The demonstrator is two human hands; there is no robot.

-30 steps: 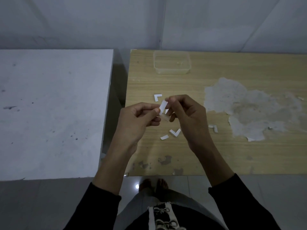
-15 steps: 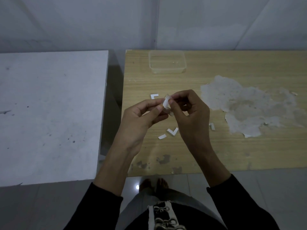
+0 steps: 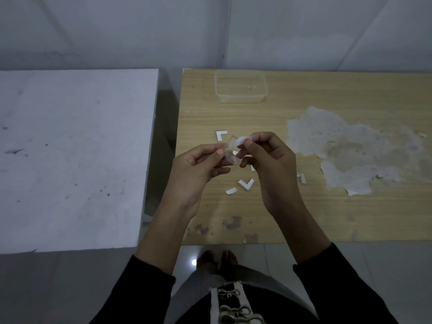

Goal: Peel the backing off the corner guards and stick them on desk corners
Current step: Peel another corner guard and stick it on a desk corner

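Paper bits (image 3: 246, 184) lie on the counter (image 3: 304, 218); above, my left grip (image 3: 196, 169) pinches the clear guard (image 3: 232, 145), my right grip (image 3: 271, 160) pinches its white backing (image 3: 242, 139).

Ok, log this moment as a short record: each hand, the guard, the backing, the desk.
left hand: pinches the clear corner guard
right hand: pinches the white backing strip
backing: curls away from the guard, not fully off
desk: wooden, worn patches, loose white L-shaped pieces near the hands
container: clear, at the desk's far edge
stage: peeling, guard not yet stuck on
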